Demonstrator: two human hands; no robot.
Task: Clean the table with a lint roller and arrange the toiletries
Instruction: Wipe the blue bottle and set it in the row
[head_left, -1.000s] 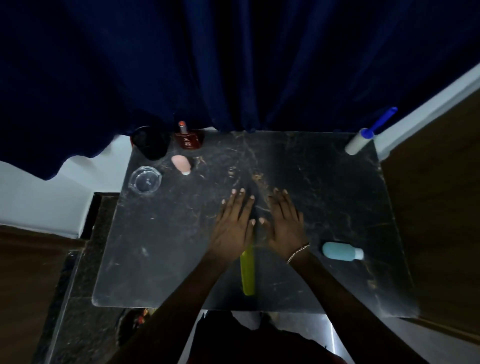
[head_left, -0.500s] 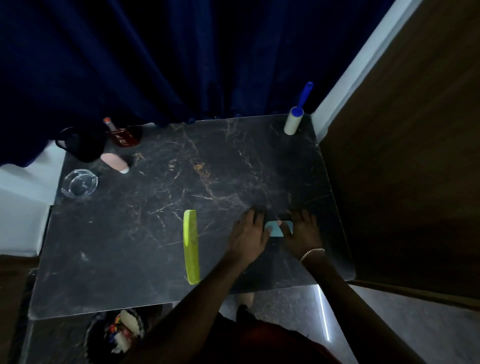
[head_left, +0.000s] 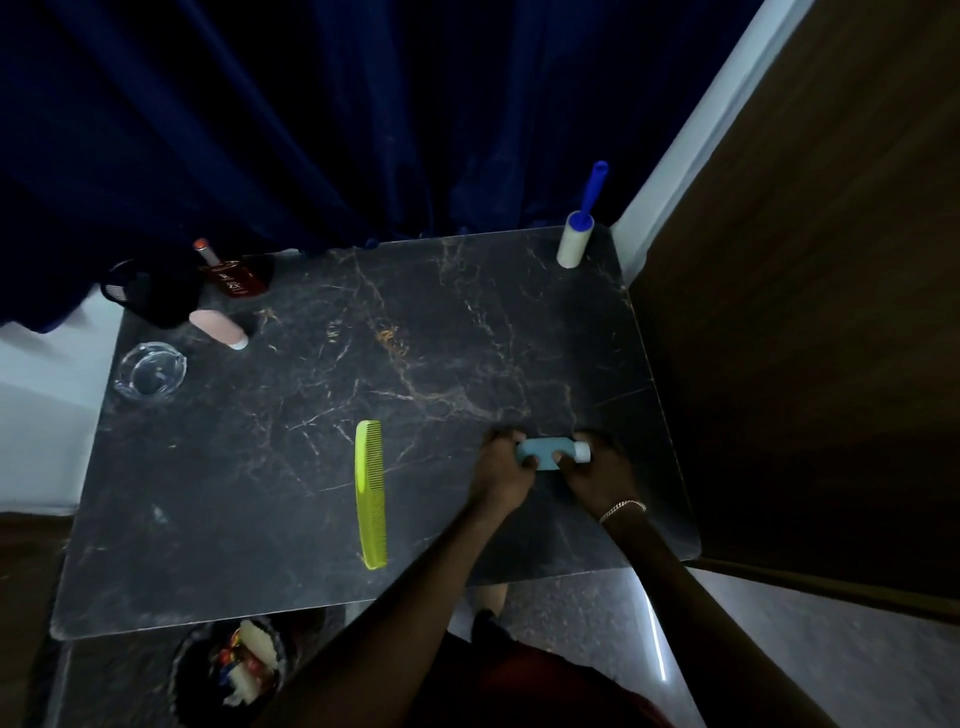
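While both hands grip the blue bottle (head_left: 546, 453) lying at the table's (head_left: 260, 493) near right, left hand (head_left: 503, 472) closed on its base, right hand (head_left: 597, 470) near the cap, comb (head_left: 371, 493) lies left; lint roller (head_left: 577, 234) stands far-right corner.

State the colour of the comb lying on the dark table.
Yellow-green: the comb shows best in the head view, lying flat left of both hands.
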